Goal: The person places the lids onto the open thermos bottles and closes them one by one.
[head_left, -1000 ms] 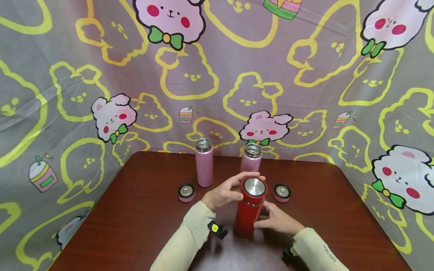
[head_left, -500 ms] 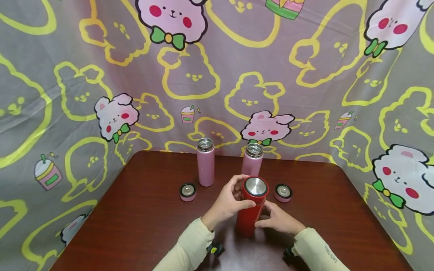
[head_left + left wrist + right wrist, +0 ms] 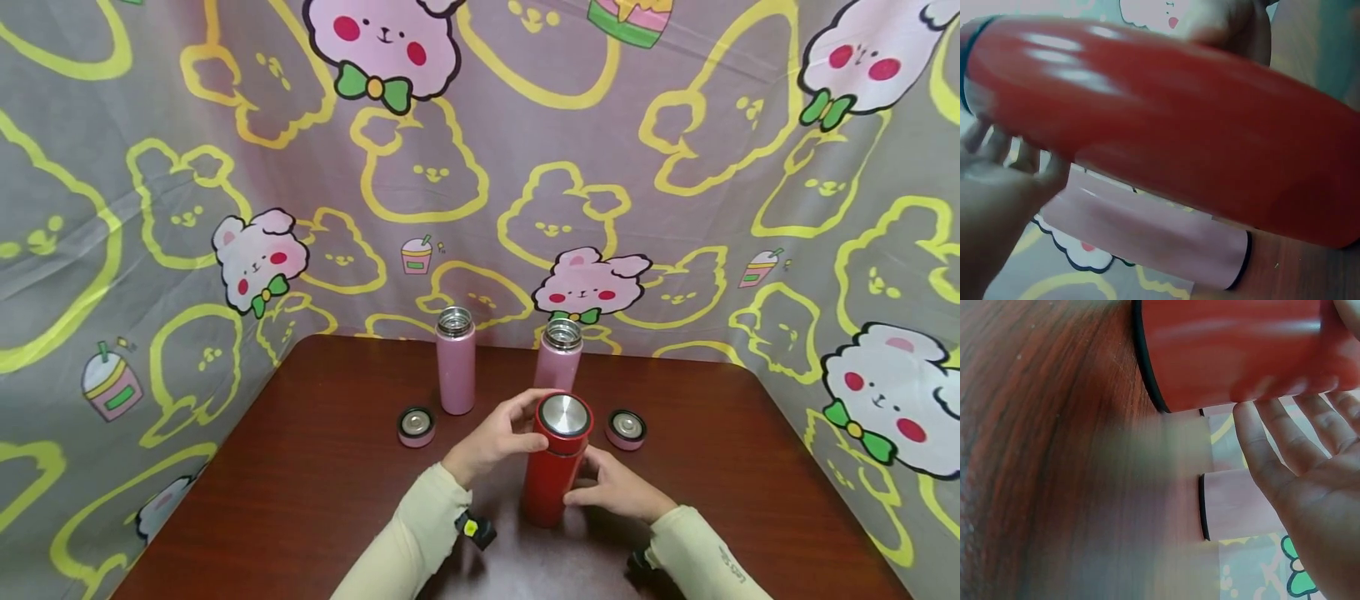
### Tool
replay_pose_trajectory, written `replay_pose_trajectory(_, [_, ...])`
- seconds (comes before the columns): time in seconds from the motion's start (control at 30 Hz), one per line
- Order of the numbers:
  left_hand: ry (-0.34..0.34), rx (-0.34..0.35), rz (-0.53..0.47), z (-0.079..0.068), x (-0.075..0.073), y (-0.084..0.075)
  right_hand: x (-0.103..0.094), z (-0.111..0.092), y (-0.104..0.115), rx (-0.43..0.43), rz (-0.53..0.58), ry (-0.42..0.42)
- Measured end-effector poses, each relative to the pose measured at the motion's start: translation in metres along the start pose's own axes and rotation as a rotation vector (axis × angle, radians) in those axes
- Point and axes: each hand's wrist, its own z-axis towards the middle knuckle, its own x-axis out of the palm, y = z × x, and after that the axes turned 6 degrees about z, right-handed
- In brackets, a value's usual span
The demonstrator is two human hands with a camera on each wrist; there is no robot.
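the brown tabletop (image 3: 322, 492) is spreading well out to either side of the red bottle (image 3: 553, 479), with a patterned cloth (image 3: 480, 125) hanging beyond the left, rear and right edges. behind, room is narrowing: the left pink bottle (image 3: 456, 371) and right pink bottle (image 3: 557, 365) are standing uncapped, the left pink lid (image 3: 416, 426) and right pink lid (image 3: 626, 429) lying upturned nearby. the red bottle is standing towards the front, its glossy body catching light, its steel-topped red cap (image 3: 567, 440) sitting on. the left hand (image 3: 491, 443) is gripping around the cap; the right hand (image 3: 621, 487) is grasping the lower body.
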Motion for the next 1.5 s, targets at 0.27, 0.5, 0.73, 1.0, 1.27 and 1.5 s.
replay_pose_trajectory(0.27, [0.179, 0.017, -0.248, 0.009, -0.006, 0.008, 0.000, 0.001, -0.003, -0.051, -0.007, 0.008])
replay_pose_trajectory(0.5, [0.277, 0.014, -0.383, 0.017, -0.008, 0.012, 0.000, 0.001, -0.001, -0.035, 0.002, 0.001])
replay_pose_trajectory(0.73, [0.144, 0.072, -0.248, 0.004, -0.008, 0.008, 0.002, 0.003, -0.002, -0.045, -0.001, 0.010])
replay_pose_trajectory(1.0, [-0.246, 0.004, 0.131, -0.012, 0.019, -0.013, 0.002, 0.001, -0.001, -0.053, 0.015, 0.000])
replay_pose_trajectory(1.27, [-0.365, -0.051, 0.216, -0.014, 0.045, -0.047, 0.002, -0.001, -0.005, -0.070, -0.005, -0.011])
replay_pose_trajectory(1.5, [-0.371, -0.062, 0.204, -0.013, 0.044, -0.046, 0.004, -0.001, -0.006, -0.086, -0.002, -0.009])
